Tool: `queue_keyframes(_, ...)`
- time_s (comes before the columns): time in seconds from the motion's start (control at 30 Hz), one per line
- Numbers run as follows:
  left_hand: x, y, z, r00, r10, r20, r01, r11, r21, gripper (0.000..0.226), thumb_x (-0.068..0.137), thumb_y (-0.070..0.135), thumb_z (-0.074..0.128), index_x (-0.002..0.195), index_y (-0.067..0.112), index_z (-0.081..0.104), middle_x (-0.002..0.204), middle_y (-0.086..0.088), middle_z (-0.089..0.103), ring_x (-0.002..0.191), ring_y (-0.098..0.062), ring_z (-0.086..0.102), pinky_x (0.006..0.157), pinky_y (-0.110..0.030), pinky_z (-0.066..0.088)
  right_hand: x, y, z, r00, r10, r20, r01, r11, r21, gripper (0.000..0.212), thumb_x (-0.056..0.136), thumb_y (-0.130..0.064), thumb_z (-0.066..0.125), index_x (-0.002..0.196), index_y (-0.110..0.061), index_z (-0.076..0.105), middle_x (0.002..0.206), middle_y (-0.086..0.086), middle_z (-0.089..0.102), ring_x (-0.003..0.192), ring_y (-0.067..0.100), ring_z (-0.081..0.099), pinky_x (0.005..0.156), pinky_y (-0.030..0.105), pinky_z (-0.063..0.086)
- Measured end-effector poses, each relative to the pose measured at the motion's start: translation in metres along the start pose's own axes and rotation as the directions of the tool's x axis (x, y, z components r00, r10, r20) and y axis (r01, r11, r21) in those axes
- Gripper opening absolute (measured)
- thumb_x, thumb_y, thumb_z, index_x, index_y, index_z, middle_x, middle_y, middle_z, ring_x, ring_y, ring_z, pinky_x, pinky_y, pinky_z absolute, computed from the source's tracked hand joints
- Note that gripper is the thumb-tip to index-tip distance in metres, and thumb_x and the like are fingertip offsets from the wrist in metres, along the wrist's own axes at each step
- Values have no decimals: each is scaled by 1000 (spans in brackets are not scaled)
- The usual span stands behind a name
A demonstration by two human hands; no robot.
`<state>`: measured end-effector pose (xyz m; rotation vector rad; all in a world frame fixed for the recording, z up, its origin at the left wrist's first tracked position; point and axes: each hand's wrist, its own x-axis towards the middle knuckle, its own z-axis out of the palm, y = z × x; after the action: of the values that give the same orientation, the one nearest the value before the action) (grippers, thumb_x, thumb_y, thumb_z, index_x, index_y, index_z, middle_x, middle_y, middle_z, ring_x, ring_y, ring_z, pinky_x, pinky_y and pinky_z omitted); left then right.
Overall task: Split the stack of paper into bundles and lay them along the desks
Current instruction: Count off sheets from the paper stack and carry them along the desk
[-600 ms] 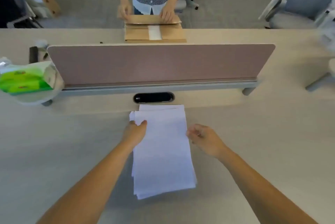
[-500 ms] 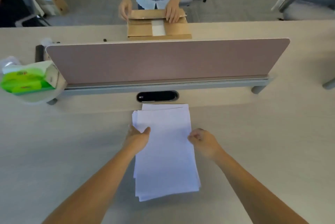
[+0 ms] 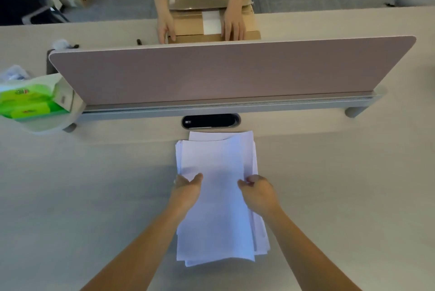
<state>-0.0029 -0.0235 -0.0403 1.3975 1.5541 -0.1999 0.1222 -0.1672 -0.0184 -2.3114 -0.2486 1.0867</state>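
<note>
Paper stack [image 3: 216, 196]: one loosely fanned pile, mid-desk [image 3: 94, 196], just before the cable port [image 3: 210, 121].
Left hand [image 3: 187, 193]: grips the pile's left edge, thumb on top.
Right hand [image 3: 257, 193]: pinches the right edge.
Progress: barely begun, I judge; no bundle lies apart.
Writing: green tissue pack [image 3: 26, 102] logo and cardboard box [image 3: 188, 24] label unreadable.

We are seeing a pale desk [image 3: 94, 196] carrying a stack of white paper [image 3: 216, 161], lying just before a cable slot [image 3: 210, 121]; a pink divider [image 3: 223, 71] is standing behind it, and the far desk [image 3: 329, 24] is bearing a cardboard box [image 3: 188, 24].
</note>
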Motion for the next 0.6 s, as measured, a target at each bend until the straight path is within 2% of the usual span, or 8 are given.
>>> queue_keyframes(0.07,-5,2,-1,1000,13,-9,-13,1000,1,76,94,51,48,150,9,18,154,-7,30,136,-28,38,98,-35,35,-5,-5,7,1000,-23,0,23,1000,5,26,90,-32,57,101,-10,64,91,6,58,96,29,59,86,33,52)
queue_keyframes(0.13,-9,4,-2,1000,20,0,-20,1000,-13,75,95,49,47,151,10,17,154,-7,30,134,-27,40,94,-34,35,-9,-8,11,999,-27,-35,26,999,-37,28,90,-34,60,108,-12,62,102,4,43,115,31,48,100,35,43)
queue_keyframes(0.2,-12,4,-4,1000,25,5,-25,999,-28,76,95,49,47,152,10,14,156,-6,27,138,-27,35,101,-36,34,-10,-9,11,1000,10,-28,-11,999,-41,35,89,-37,61,112,-12,57,105,3,38,117,31,45,100,37,43)
queue_keyframes(0.3,-15,2,-5,999,28,21,-27,999,-37,79,94,51,46,153,12,10,159,-6,21,142,-29,30,109,-39,30,-16,-14,13,997,59,41,-57,997,-43,35,89,-43,57,110,-15,49,107,5,54,115,31,50,96,40,46)
queue_keyframes(0.4,-15,2,-5,999,17,39,-15,999,-47,81,93,53,46,153,13,9,158,-7,24,138,-30,36,103,-39,35,-29,-22,24,1000,-27,-17,21,956,-291,43,92,-43,52,126,-17,45,120,5,57,131,28,38,107,44,34)
queue_keyframes(0.43,-15,2,-5,999,13,45,-11,998,-54,81,93,53,47,153,14,9,157,-7,26,136,-30,38,100,-38,37,-32,-23,28,998,-64,-26,53,954,-295,44,93,-41,52,128,-16,44,121,5,58,129,28,41,106,44,35)
queue_keyframes(0.5,-15,2,-6,999,7,50,-4,998,-66,79,93,53,47,152,14,12,155,-7,30,133,-30,42,93,-36,38,-31,-22,33,996,-82,18,83,993,-82,35,94,-35,56,121,-17,43,111,2,59,106,25,57,90,38,49)
queue_keyframes(0.6,-14,1,-7,999,5,42,-1,996,-86,75,94,51,46,151,12,17,154,-7,30,136,-29,38,95,-35,35,-16,-13,33,995,88,46,-98,944,315,23,92,-23,58,111,-10,52,97,4,62,76,19,61,67,30,49)
